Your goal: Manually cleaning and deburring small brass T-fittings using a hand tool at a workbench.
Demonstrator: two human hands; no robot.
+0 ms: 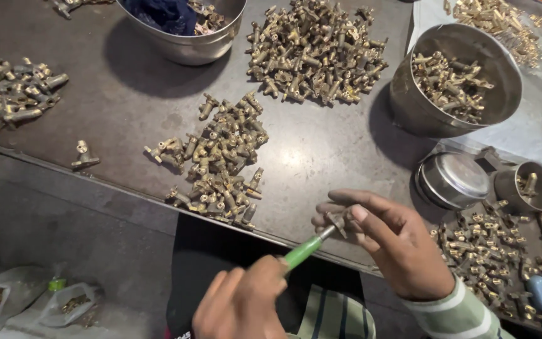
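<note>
Many brass fittings (221, 157) are lying piled on the surface (334, 150) while I am gripping a green-handled screwdriver (305, 248) in my left hand (243, 304), my right-hand fingers (359, 207) pinching one small fitting (335, 221) at its tip.

Setting: a small metalworking or assembly workshop. Indicators: a dark, worn metal bench (321, 157) carries loose brass fittings sorted into separate heaps, one at centre (217, 157), a larger one at the far side (315, 50) and another at the left edge (10, 91). Steel bowls (456, 78) hold more of the same parts. A lidded tin (453, 179) and a small cup (528, 188) stand beside a further spread of fittings (503, 251). Plastic bags (32, 304) of parts lie on the floor below the bench. A green-handled screwdriver (305, 248) is in use at the bench edge.
</note>
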